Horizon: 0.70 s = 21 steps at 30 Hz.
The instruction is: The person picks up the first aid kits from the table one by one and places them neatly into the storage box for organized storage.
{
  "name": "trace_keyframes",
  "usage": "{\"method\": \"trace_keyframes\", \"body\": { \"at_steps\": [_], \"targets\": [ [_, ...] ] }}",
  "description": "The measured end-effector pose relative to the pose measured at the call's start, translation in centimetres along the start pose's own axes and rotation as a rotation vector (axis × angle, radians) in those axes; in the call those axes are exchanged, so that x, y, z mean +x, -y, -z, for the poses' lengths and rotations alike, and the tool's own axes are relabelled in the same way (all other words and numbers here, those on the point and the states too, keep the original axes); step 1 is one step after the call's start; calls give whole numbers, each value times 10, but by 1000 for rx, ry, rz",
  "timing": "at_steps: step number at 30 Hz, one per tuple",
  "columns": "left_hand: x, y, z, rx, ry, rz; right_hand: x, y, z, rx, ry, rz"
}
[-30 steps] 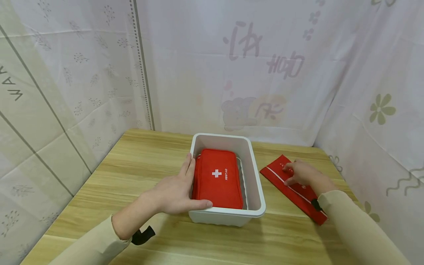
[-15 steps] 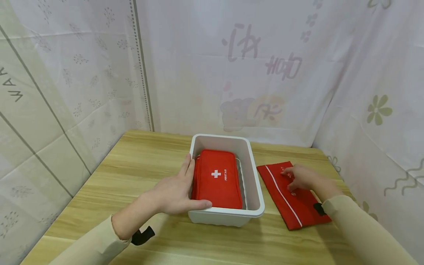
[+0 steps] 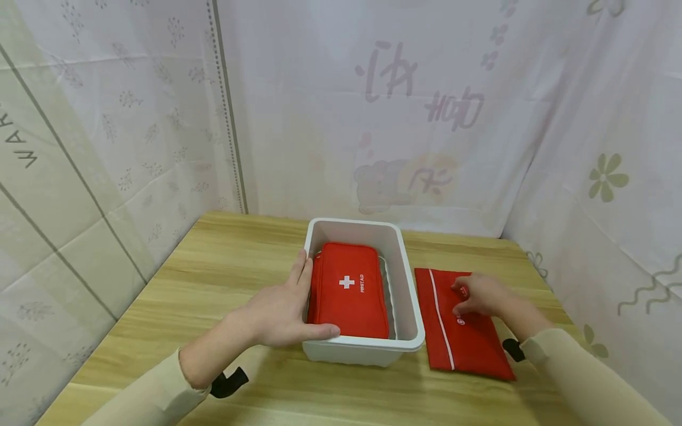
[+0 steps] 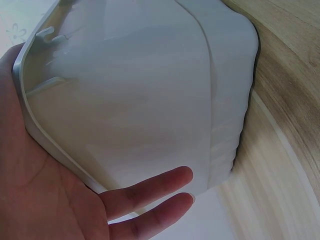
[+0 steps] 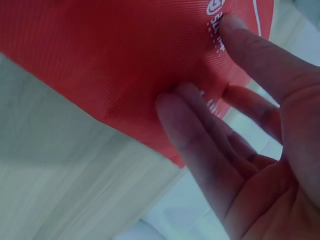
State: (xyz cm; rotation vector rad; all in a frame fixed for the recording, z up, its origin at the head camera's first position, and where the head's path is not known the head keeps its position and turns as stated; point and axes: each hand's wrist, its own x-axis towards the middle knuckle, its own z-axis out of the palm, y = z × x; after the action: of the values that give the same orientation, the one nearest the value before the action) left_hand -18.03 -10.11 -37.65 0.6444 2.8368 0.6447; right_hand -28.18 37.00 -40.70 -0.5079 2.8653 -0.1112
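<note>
My left hand (image 3: pixel 279 309) rests on the near-left corner of a white plastic bin (image 3: pixel 415 307), thumb along the front rim. In the left wrist view, its fairly straight fingers (image 4: pixel 150 192) lie against the outer wall (image 4: pixel 145 100). A red first aid pouch (image 3: pixel 353 307) with a white cross lies in the bin, on top of other things mostly hidden beneath. Right of the bin, a flat red fabric pouch (image 3: pixel 439 349) with a white stripe lies on the table. My right hand (image 3: pixel 487 296) touches its top with spread fingertips; white print (image 5: pixel 216 25) shows by the thumb.
The wooden table (image 3: pixel 234 254) ends at patterned curtains (image 3: pixel 298 118) behind and on both sides. Something grey (image 3: pixel 391 296) shows along the right inside of the bin. A black strap (image 3: pixel 229 381) is on the left wrist.
The flat red pouch has turned under my right hand, from slanting to nearly in line with the bin, and shifted slightly nearer. My left hand has stayed on the bin.
</note>
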Motion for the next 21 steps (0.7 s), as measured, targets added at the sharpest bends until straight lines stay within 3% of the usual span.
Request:
{"method": "trace_keyframes", "body": {
  "at_steps": [4,9,13,17,21],
  "targets": [
    [0,0,0,-4,5,1,-5,5,-4,-18,-19,17],
    [0,0,0,-7,1,1,-16,-2,-4,104,-80,-52],
    [0,0,1,-4,-2,1,-21,-17,-2,306,-75,-173],
    [0,0,1,2,-8,-3,-21,-32,-4,560,21,-280],
    [-1,0,0,8,-9,-8,-22,-41,-12,731,77,-282]
  ]
}}
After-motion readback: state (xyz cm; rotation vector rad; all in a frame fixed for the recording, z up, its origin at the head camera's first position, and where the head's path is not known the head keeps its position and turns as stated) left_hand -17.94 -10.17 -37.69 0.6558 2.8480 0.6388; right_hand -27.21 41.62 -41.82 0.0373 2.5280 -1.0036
